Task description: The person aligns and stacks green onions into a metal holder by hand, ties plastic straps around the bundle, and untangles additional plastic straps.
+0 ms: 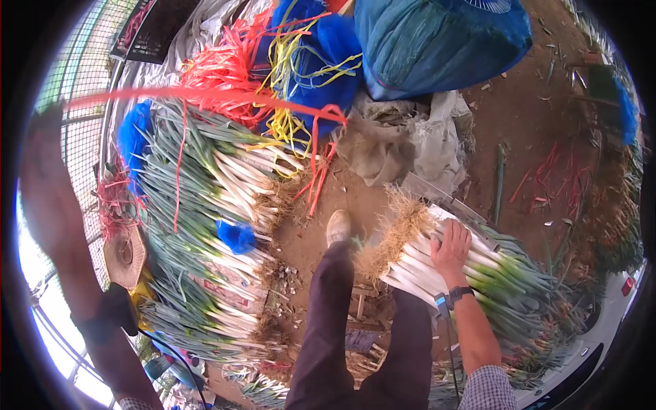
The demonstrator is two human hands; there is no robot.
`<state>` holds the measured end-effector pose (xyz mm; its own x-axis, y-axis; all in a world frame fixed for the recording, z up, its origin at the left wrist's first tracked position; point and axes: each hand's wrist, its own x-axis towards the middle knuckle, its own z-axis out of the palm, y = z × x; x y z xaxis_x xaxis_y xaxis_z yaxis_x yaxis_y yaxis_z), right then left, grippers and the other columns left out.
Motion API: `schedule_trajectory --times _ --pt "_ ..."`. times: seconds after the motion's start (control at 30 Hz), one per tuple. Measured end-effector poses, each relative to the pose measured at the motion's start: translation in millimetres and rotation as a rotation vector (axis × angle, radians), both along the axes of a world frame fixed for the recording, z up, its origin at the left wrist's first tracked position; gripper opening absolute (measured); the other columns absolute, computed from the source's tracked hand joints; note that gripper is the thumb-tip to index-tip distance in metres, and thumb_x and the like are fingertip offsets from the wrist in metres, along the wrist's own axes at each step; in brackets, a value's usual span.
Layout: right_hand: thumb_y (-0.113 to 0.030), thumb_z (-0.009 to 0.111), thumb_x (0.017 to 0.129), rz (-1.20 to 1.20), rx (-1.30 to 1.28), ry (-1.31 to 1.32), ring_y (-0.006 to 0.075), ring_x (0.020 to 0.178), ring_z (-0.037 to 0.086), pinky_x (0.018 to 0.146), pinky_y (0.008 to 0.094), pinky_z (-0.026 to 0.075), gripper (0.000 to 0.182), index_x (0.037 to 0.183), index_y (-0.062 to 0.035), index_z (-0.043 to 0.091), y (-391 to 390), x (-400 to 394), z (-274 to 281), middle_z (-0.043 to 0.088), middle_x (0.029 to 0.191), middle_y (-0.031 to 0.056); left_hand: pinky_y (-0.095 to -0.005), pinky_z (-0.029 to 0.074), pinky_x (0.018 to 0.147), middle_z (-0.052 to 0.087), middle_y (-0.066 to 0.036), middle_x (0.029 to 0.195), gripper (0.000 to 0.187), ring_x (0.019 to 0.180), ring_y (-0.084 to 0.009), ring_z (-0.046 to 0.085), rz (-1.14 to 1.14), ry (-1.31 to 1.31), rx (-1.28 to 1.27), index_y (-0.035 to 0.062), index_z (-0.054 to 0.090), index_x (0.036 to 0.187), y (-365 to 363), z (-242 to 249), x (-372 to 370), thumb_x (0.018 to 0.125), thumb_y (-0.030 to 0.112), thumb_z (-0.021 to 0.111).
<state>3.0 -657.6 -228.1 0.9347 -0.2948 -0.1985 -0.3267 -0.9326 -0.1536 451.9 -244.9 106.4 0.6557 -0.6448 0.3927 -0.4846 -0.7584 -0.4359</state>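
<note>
Up at the far left edge, my left hand point(45, 137) is dark and blurred, with its fingers closed on the end of a red plastic strip point(205, 94). The strip runs taut across the view toward a heap of red strips point(222, 65). Lower right, my right hand point(451, 249) is curled over the white stalks of a bundle of long green onions point(410, 266). The bundle's bushy roots point(389, 239) point left and its green leaves trail right. A metal edge point(444, 198) shows beside the bundle.
Rows of green onions point(205, 178) lie to the left. Yellow strips point(283, 123) and blue netting point(328, 89) are at the top, beside a large blue wrapped bale point(437, 48). A straw hat point(125, 256) sits by the mesh fence. My shoe point(338, 227) is on the dirt floor.
</note>
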Motion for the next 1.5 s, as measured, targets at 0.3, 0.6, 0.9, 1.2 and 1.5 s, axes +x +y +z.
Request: schedule_trajectory --times 0.3,0.6,0.9,1.2,1.5 --pt "-0.032 0.064 0.085 -0.052 -0.033 0.105 0.0382 0.131 0.042 0.112 0.0561 0.029 0.061 0.135 -0.0012 0.049 -0.4 -9.2 -11.8 0.05 0.138 0.018 -0.034 0.048 0.091 0.063 -0.005 0.108 0.027 0.101 -0.0183 0.059 0.063 1.245 -1.295 0.0013 0.061 0.121 -59.3 -175.1 -42.6 0.103 0.016 0.047" --pt "-0.028 0.062 0.084 0.008 -0.074 0.043 0.0396 0.128 0.044 0.112 0.0528 0.031 0.063 0.138 0.0014 0.047 -2.2 -8.8 -16.4 0.051 0.134 0.0219 -0.0509 0.046 0.096 0.053 -0.027 0.131 0.036 0.118 -0.0454 0.054 0.263 1.651 -0.749 0.0029 0.056 0.127 -77.7 -299.5 -266.0 0.093 0.013 0.056" --pt "-0.026 0.061 0.087 0.024 -0.077 0.004 0.0412 0.124 0.047 0.11 0.0513 0.033 0.055 0.133 0.0026 0.05 0.9 -6.6 -12.1 0.052 0.132 0.0225 -0.0488 0.052 0.077 0.067 -0.027 0.086 0.034 0.088 -0.0444 0.066 1.079 1.513 -0.498 -0.0003 0.067 0.097 219.7 -286.1 -442.0 0.094 0.03 0.054" --pt "-0.025 0.059 0.093 0.015 0.099 0.059 0.0377 0.119 0.052 0.105 0.0495 0.037 0.04 0.124 0.001 0.056 -18.8 -2.8 2.6 0.058 0.126 0.0198 -0.0395 0.055 0.078 0.073 -0.018 0.089 0.035 0.085 -0.0288 0.072 1.351 1.646 -0.874 -0.0012 0.069 0.111 237.1 -190.0 -659.8 0.094 0.027 0.057" --pt "-0.025 0.059 0.094 0.099 -0.018 0.048 0.0396 0.12 0.053 0.104 0.0505 0.039 0.041 0.124 0.0036 0.058 -16.8 -11.4 7.0 0.06 0.124 0.0241 -0.0318 0.056 0.078 0.071 -0.015 0.102 0.043 0.088 -0.0202 0.07 1.474 1.884 -1.061 -0.0105 0.059 0.125 226.6 -192.3 -710.2 0.098 0.023 0.059"
